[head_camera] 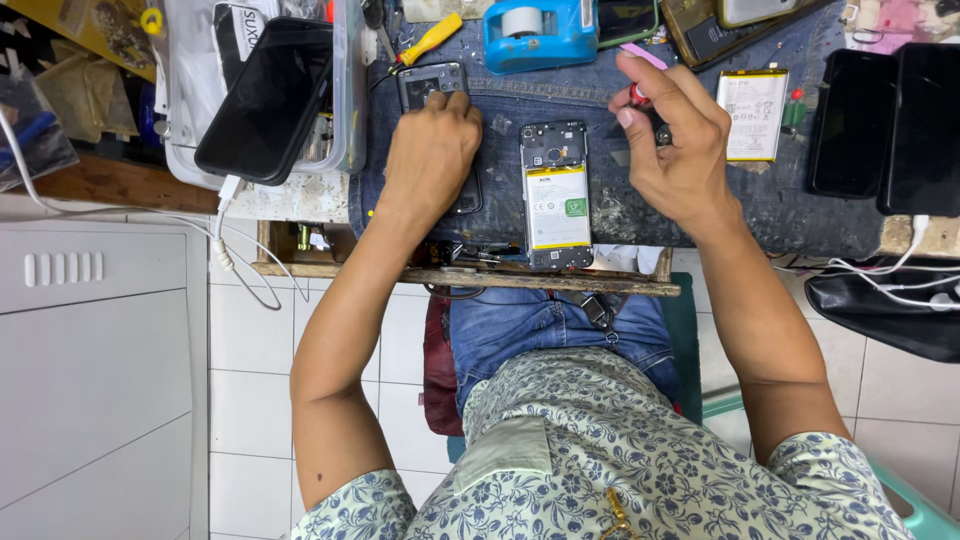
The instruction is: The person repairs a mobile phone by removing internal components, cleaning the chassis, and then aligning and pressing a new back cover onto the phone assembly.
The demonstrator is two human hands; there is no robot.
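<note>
Workbench [700,215] is covered in denim, with an opened phone [556,195], loose battery [752,115], blue tape dispenser [540,35] and two dark phones [890,125] on it.

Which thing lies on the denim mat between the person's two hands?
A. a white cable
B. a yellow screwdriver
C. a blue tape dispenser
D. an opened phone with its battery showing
D: the opened phone, battery uncovered, lies between the left hand and the right hand.

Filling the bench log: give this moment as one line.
left hand: rests on back cover | right hand: holds red-handled tool | opened phone: between hands, battery showing
</note>
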